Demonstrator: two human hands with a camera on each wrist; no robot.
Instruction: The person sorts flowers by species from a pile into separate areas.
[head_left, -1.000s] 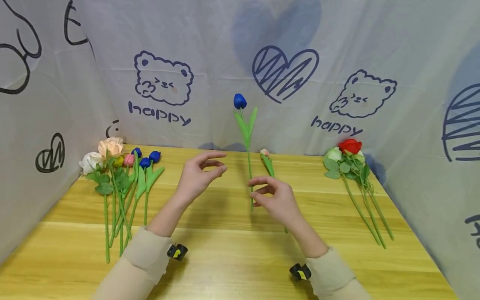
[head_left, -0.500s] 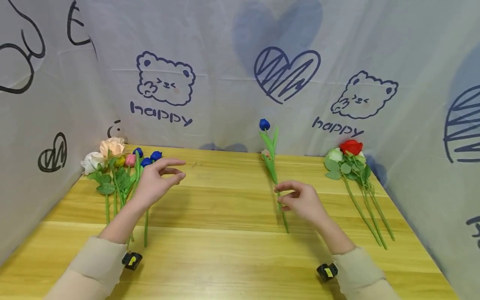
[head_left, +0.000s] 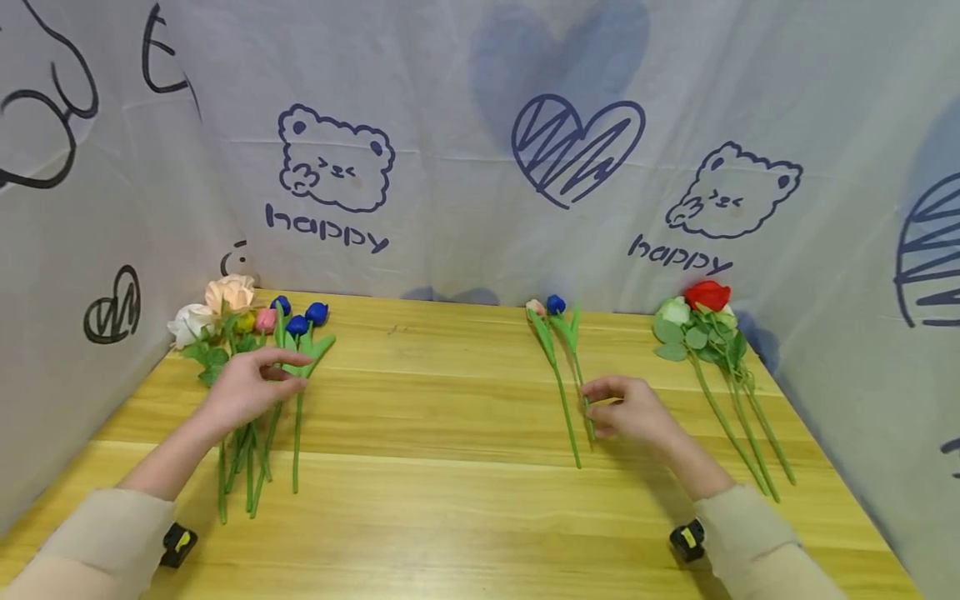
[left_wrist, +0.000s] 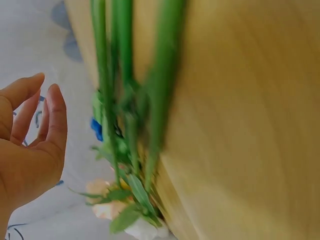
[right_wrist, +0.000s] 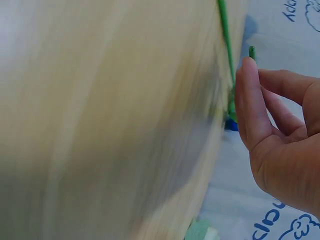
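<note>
Blue tulip (head_left: 568,335) in right hand (head_left: 628,408), well apart from left hand (head_left: 251,387)

Wears a plain, pale beige left sleeve (head_left: 60,575) and matching right sleeve (head_left: 787,575), ending partway down each forearm (head_left: 174,462) in broad, creased cuffs (head_left: 127,517). Bears a small, boxy black device (head_left: 176,548) with a yellow patch (head_left: 183,540) beside the left cuff, plus a similar black box (head_left: 681,546), also marked in yellow, near the right cuff (head_left: 742,527). Shows a bare left hand (head_left: 251,387) and a bare right hand (head_left: 630,410).
</note>
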